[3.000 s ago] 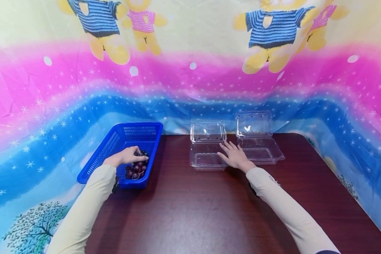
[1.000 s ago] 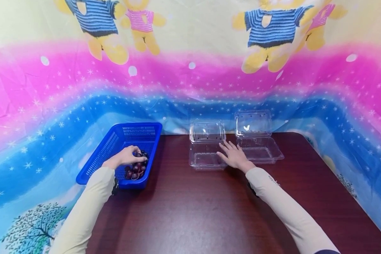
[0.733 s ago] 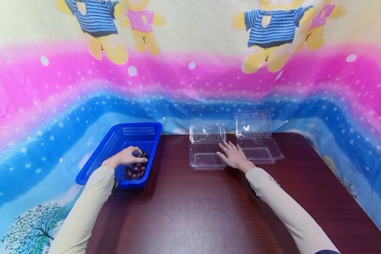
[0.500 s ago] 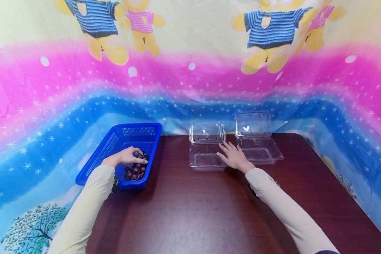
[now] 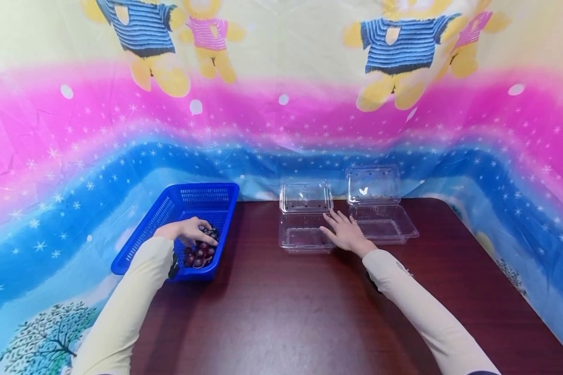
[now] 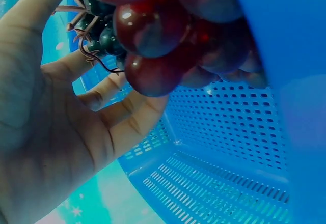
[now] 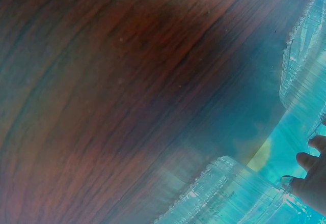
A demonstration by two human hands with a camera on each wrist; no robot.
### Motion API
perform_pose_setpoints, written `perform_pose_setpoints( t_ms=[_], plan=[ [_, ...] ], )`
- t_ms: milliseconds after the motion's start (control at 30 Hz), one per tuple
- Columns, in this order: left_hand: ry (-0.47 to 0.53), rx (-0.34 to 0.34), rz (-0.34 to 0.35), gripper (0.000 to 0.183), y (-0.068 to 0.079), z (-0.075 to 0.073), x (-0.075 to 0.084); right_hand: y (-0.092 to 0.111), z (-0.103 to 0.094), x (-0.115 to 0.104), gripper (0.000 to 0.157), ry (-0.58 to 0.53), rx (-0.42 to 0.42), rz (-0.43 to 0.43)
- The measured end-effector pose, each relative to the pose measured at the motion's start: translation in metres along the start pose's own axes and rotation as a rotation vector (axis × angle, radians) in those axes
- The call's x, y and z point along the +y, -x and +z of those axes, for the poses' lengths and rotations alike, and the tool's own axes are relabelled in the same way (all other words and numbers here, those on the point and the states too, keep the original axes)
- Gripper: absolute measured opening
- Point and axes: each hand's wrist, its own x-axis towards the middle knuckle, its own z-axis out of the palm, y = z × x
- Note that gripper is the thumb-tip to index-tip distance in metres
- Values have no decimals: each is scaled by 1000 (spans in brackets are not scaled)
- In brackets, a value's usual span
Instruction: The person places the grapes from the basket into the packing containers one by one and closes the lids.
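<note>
In the head view my left hand [image 5: 187,230] reaches into a blue plastic basket [image 5: 126,259], its thumb and fingers round a bunch of grapes [image 5: 199,256]. The left wrist view shows red grapes [image 6: 153,30] close up, with darker grapes and bare stems [image 6: 84,30] behind, beside the curved fingers [image 6: 135,117]. The fingertips are partly hidden by the fruit. My right hand [image 5: 347,233] lies with fingers spread at the right edge of a clear plastic clamshell box [image 5: 305,245]. Only some of its fingers show at the right edge of the right wrist view.
A second clear clamshell box [image 5: 389,237] stands to the right, lid up like the first. Both are near the back edge of the dark wooden table [image 5: 281,312]. A printed cloth [image 5: 281,120] hangs behind and at the sides.
My left hand has shifted slightly right and its thumb has dipped lower over the grapes. The right hand keeps its place at the clamshell box.
</note>
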Motion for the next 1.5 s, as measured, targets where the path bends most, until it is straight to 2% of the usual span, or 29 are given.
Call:
perform_pose_setpoints(
  t_ms=[133,267,700,933,1200,1300,1367,1500],
  plan=[
    [21,-45,-41,80,0,-1,3,1,1,0,64,3,0,4],
    [9,-61,-71,81,0,-1,5,0,2,0,64,5,-1,4],
    [-78,-49,-117,73,-3,4,15,0,3,-2,65,3,5,-3],
    [-33,-32,-107,73,-7,5,11,-1,3,-1,64,5,16,-4],
    [-8,-13,-17,74,-6,4,1,-1,3,0,64,8,19,-6],
    [2,16,13,76,-5,4,-3,-1,2,-1,63,5,17,-4],
    [-4,45,48,75,-4,3,-5,-1,2,-1,62,3,18,-3],
    [-32,93,175,65,0,2,-8,-1,1,-1,61,3,19,-2]
  ],
)
